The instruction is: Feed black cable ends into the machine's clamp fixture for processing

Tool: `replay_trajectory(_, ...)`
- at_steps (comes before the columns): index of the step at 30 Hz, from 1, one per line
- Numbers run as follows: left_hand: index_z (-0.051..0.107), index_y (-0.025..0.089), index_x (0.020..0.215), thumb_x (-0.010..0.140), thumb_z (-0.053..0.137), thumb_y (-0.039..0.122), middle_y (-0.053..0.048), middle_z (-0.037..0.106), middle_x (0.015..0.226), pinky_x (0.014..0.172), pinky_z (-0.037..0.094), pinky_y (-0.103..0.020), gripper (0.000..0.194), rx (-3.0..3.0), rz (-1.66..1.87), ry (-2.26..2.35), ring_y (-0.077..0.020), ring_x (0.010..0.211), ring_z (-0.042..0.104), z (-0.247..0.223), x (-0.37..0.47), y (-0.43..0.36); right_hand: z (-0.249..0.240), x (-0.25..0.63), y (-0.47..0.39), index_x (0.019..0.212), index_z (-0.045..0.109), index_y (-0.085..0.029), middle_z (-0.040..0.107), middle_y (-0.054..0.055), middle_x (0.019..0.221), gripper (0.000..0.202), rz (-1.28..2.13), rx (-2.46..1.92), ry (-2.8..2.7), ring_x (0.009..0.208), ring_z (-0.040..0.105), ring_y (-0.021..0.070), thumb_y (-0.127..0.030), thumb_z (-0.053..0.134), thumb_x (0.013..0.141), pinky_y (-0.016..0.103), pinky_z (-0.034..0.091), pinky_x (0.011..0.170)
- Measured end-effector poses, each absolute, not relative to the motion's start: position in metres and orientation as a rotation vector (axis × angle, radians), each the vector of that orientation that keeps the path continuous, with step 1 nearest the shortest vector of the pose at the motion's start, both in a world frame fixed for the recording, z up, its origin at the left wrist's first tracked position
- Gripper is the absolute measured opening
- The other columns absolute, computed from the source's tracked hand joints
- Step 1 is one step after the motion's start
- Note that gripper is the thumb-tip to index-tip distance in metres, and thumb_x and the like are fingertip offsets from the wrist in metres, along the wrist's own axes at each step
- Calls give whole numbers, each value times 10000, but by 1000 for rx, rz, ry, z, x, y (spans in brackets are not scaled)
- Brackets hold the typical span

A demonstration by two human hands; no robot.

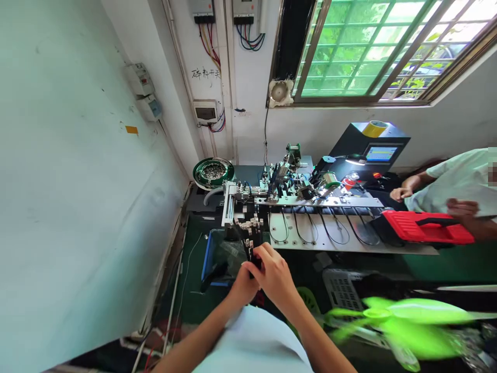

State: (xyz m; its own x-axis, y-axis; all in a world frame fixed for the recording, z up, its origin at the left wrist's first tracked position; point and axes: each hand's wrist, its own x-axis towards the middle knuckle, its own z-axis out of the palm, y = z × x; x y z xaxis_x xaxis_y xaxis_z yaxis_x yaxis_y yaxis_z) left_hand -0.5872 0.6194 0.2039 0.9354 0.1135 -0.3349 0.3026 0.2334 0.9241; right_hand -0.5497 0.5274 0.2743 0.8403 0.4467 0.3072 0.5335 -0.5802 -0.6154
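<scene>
A bundle of black cables with small silvery plug ends stands up from my hands, in front of the left end of a machine. My left hand is closed around the lower part of the bundle. Pressed against the same bundle from the right is my right hand, its fingers curled and pinching at the cables. Which single cable the right fingers grip is hidden. Just past the bundle, the machine's metal rail carries several black cables that hang in loops over a pale plate.
A blue bin sits below and left of my hands. Behind it is a round green feeder bowl of small parts. To the right, a co-worker stands by a red toolbox. A bright green fan is at lower right.
</scene>
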Motion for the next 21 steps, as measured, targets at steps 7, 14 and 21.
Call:
replay_trajectory(7,531,151,728,657,729,352,67,471,505,451,305,-213,291,1317,-162,314,-77,466,387,199,-581,620,275,-536,527,602,409,-207,464,-30,581,350,-110,-2109,-531,520,440,125,-336,566,887,230,338,500)
replay_trajectory(14,426,186,725,593,708,682,106,384,486,408,263,-195,586,1208,-225,295,-39,409,321,196,-581,613,284,-514,528,734,592,-202,604,-18,588,191,69,-1940,-418,510,561,144,-373,624,812,239,440,512)
replay_trajectory(21,436,181,783,599,755,645,109,382,524,433,264,-200,592,1066,-284,273,-26,407,314,213,-579,617,269,-511,518,875,665,-170,650,19,651,280,125,-1708,-282,465,572,139,-438,596,830,232,475,440)
